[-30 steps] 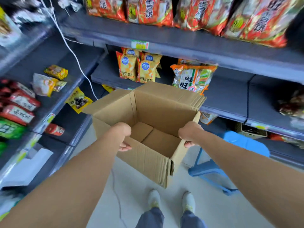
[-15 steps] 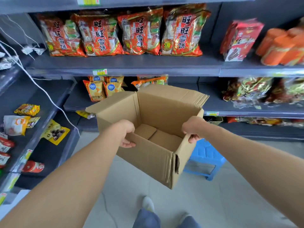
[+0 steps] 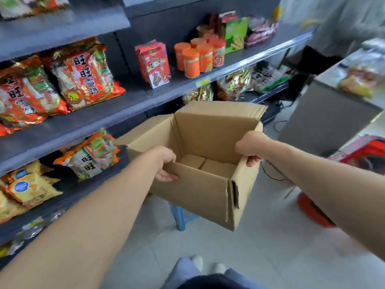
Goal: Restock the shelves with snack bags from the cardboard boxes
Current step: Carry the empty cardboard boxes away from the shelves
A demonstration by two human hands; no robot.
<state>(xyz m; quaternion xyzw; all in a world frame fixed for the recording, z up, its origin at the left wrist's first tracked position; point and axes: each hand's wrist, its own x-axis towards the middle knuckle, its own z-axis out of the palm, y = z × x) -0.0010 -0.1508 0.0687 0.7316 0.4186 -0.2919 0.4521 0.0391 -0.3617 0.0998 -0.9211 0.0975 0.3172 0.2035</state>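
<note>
An open cardboard box (image 3: 200, 190) hangs in front of me with nothing visible inside, its flaps up. My left hand (image 3: 165, 162) grips the near left rim, fingers curled over the edge. My right hand (image 3: 251, 148) grips the right rim the same way. Dark shelves (image 3: 100, 113) on the left hold red snack bags (image 3: 83, 74), and yellow snack bags (image 3: 31, 189) lie one level lower.
A blue stool (image 3: 179, 215) stands on the floor under the box. Orange canisters (image 3: 198, 57) and a red carton (image 3: 153, 63) sit on the middle shelf. A grey counter (image 3: 325, 122) and red baskets (image 3: 362, 151) are at the right. My feet (image 3: 206, 265) stand on pale tile.
The view has swung to the right along the shelves while both hands keep their grip on the box. The counter and red baskets have come into sight.
</note>
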